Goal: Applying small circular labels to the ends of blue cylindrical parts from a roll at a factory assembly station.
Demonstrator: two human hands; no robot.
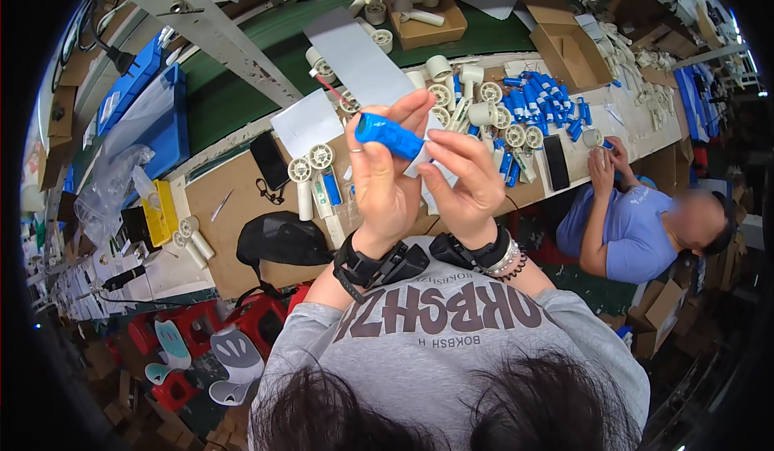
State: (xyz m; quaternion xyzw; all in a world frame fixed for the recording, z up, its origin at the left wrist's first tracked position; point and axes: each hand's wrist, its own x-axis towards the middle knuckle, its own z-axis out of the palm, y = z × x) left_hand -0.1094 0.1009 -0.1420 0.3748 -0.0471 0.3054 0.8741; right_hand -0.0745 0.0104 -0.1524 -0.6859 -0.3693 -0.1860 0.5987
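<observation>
A blue-wrapped cylindrical battery (390,136) is raised above the bench, tilted, in my left hand (380,185). The thumb and fingers of that hand are closed around it. At the battery's lower right end, my right hand (466,178) pinches a small white slip (420,159) between thumb and fingers, close against the blue wrap. Whether the slip is stuck to the battery, I cannot tell. Beneath and beyond my hands lie cream plastic fan housings (321,157) with round grilles, and a heap of similar blue batteries (544,100).
Two dark phones (268,161) (556,162) and a black bag (282,239) lie on the bench. A yellow bin (161,213) stands left; open cardboard boxes (423,24) stand at the back. On my right a co-worker in a blue shirt (637,229) handles a part.
</observation>
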